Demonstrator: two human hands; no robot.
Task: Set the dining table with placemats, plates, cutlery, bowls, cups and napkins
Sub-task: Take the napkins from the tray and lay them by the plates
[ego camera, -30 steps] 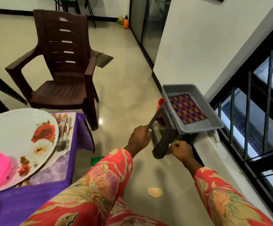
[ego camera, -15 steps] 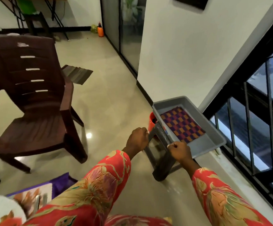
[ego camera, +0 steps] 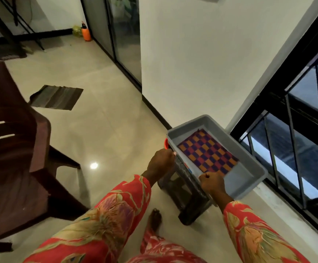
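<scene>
A grey plastic tray [ego camera: 250, 155] sits on a small dark stool [ego camera: 191, 207] on the floor by the window wall. Flat inside the tray lies a checked purple and orange placemat [ego camera: 208, 154]. My left hand [ego camera: 162, 161] grips the near left edge of the stool's top, just under the tray's corner. My right hand [ego camera: 211, 184] grips the same edge further right, its knuckles against the tray's near rim. The stool stands tilted. The dining table is out of view.
A dark brown plastic chair [ego camera: 11, 149] stands close on the left. A window grille [ego camera: 295, 149] runs along the right, a white wall [ego camera: 192, 63] behind the tray. An orange object [ego camera: 166, 144] peeks out behind the tray. My bare foot [ego camera: 155, 219] is beside the stool. A dark floor mat [ego camera: 57, 97] lies further off.
My view has swung away from the table; the plate and purple cloth have left the frame. Both hands keep their grip on the stool, which with the tray now looks nearer.
</scene>
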